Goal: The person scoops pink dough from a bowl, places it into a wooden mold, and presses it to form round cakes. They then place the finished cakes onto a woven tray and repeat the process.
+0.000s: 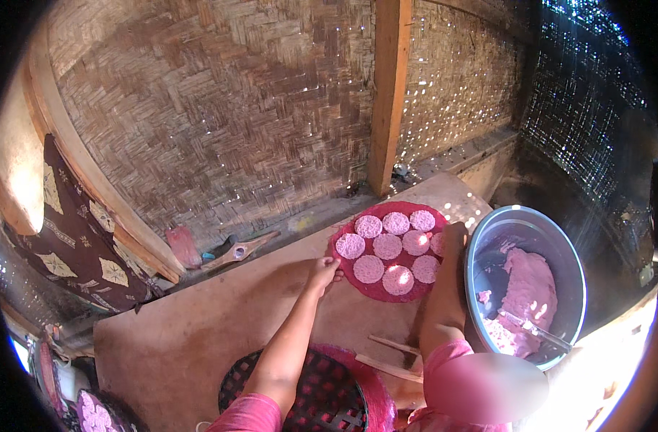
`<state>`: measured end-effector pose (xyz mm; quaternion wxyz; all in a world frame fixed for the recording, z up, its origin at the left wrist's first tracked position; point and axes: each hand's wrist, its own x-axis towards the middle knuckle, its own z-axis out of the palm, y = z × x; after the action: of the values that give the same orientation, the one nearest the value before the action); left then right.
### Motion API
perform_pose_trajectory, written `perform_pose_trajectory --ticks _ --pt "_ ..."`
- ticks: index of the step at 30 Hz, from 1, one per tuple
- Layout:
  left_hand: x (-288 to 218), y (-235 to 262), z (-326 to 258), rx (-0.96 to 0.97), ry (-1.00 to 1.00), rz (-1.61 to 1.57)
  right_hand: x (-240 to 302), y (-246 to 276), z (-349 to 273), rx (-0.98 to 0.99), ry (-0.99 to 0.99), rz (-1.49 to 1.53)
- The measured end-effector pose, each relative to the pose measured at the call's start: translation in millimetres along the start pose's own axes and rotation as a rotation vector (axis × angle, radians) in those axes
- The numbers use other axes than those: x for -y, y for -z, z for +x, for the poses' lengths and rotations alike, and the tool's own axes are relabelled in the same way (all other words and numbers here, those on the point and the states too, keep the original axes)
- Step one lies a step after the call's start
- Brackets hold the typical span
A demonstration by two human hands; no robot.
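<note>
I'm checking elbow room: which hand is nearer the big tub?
Right. The right hand is at the right edge of the red tray, beside the tub; the left hand is at the tray's left edge, farther from the tub.

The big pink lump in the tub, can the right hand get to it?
Probably yes: the right hand, at the edge of the red tray, is close beside the tub, whose open top leaves the pink lump uncovered.
</note>
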<state>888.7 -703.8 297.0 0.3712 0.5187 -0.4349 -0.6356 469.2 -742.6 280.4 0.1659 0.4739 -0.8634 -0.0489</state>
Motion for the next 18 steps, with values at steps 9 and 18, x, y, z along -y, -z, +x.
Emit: perform_pose_trajectory --ticks 9,18 --pt "13 -5 12 -0.294 -0.524 0.336 -2 92 -7 -0.059 -0.178 0.515" --pt "-104 79 -190 -0.412 -0.746 0.424 -1 261 -147 -0.289 -0.031 1.156"
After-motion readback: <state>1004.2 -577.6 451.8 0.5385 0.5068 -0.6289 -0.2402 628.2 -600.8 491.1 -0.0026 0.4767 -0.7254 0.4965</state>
